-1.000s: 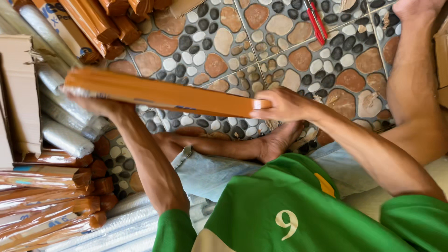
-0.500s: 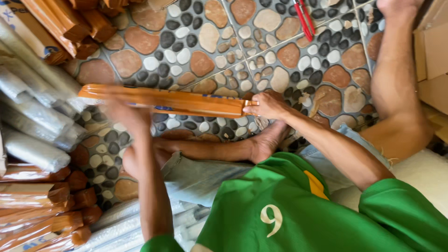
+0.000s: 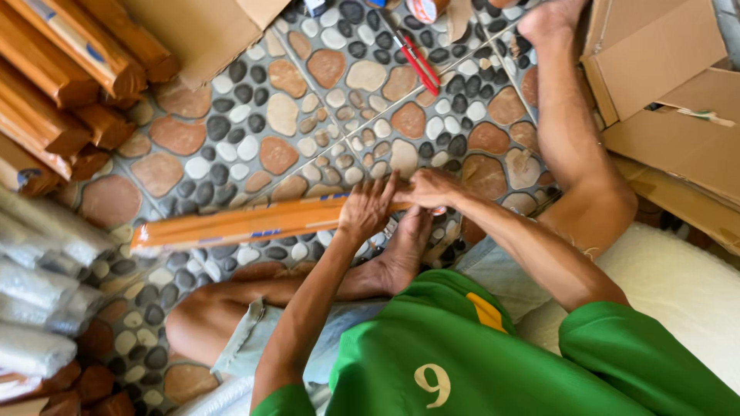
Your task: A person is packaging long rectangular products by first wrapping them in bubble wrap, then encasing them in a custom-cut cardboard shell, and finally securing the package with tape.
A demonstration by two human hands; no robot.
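Pebble-patterned floor tiles (image 3: 231,139) fill most of the view, and the person sits on them with one leg stretched out and the other folded in. Flattened cardboard boxes (image 3: 671,100) lie to one side, a heap of orange-brown wrapped sticks (image 3: 62,85) sits at the far corner, and a row of pale rolls in clear plastic (image 3: 38,308) lies along the near edge beside more brown bundles. Across the middle, held just above the floor, is one long orange stick (image 3: 247,223) in a shiny sleeve, roughly level and pointing away to the person's left. The left hand (image 3: 368,209) lies over its near end with fingers spread and pressed flat on the wrapping; the right hand (image 3: 433,187) pinches the very tip of that same end, fingers closed narrowly on it. Judging from this, the wrapping along the length looks finished and smooth, and only the end by the hands seems left to close or tidy. Red-handled scissors (image 3: 416,63) and a roll of tape (image 3: 422,8) lie well apart on the tiles, untouched.
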